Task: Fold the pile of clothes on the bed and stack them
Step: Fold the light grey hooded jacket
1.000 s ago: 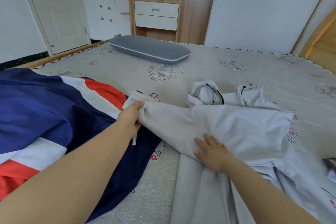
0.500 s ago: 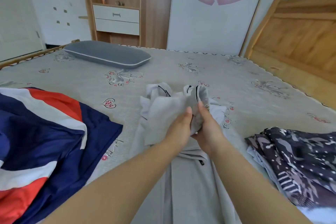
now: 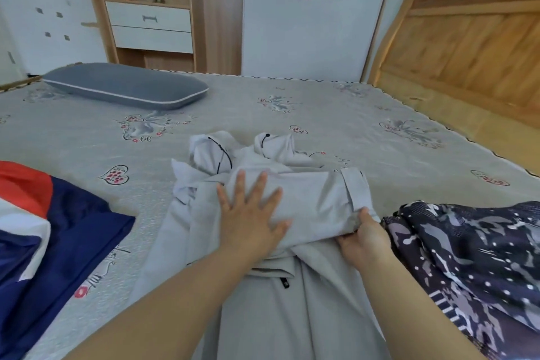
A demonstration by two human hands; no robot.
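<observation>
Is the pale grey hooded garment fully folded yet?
Partly: pale grey hooded garment has one sleeve across; left hand presses, right hand grips its cuff.

We see the bed (image 3: 292, 114) filling most of the view, covered by a grey sheet printed with hearts and flower sprigs. A wooden headboard (image 3: 467, 47) stands along its right side. Directly on the sheet: a grey pillow (image 3: 125, 86) with white piping, far left, lying flat. A pale grey garment (image 3: 292, 199) sits at centre, running toward us, bunched at its far end. A navy, white and red cloth (image 3: 52, 231) lies at near left, close beside the garment with a strip of sheet between them. A dark patterned garment (image 3: 473, 245) lies at near right, touching the grey one's edge.
</observation>
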